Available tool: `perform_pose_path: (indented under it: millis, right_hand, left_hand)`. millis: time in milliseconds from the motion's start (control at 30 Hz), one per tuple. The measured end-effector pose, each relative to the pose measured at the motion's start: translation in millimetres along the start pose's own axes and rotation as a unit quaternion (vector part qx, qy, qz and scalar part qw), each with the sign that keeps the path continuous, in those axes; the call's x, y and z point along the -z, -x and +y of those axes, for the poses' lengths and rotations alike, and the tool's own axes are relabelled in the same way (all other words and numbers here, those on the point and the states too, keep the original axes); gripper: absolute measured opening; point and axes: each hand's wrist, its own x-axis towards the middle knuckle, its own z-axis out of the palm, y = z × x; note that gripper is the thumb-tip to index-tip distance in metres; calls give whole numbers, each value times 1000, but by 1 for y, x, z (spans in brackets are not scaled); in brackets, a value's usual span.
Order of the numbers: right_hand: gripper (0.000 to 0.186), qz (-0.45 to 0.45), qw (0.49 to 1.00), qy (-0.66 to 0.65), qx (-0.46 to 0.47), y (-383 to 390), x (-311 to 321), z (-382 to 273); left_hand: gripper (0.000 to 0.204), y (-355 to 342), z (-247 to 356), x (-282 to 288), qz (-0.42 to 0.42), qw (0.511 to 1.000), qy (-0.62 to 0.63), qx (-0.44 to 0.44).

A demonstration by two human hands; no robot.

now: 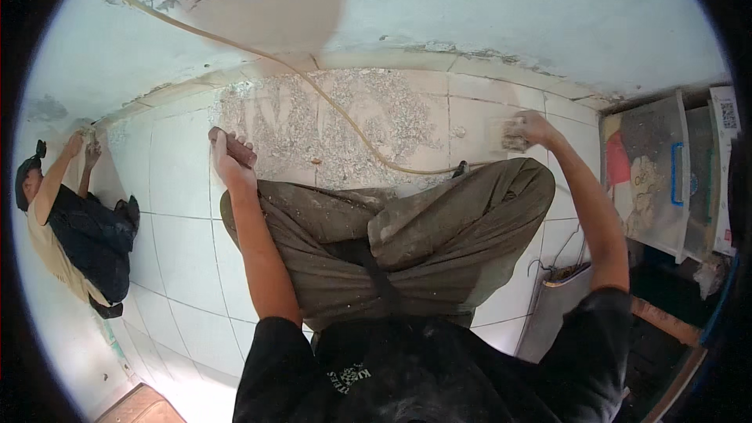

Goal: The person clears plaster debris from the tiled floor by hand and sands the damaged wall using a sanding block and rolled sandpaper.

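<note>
My left hand (232,157) is closed round a reddish-brown oblong block (243,149), held just beside the left end of a patch of pale flaky debris (368,117) on the white tiled floor (180,172). Off to the right, near the wall's base, my right hand (532,130) grips a small pale, brownish tool (513,135), smeared by motion, so I cannot make out its exact kind. A thin beige hose (352,133) runs down from the wall across the debris toward my knees (509,196).
A co-worker (70,235) sits at the far left, both hands raised to the wall. The patchy, peeling wall (509,8) runs along the front. A translucent plastic drawer unit (650,172) stands at the right, with a grey panel (552,313) and wires below it.
</note>
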Motion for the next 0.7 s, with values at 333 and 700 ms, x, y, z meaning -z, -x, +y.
perform_pose_path:
  millis: [333, 700]
  right_hand:
    - [39, -42, 988, -117, 93, -87, -175, -184]
    - [35, 93, 992, -85, -18, -81, -142, -109]
  left_hand:
    - [38, -6, 3, -10, 24, 999, -23, -7]
    - [32, 16, 1, -40, 60, 963, -186, -185]
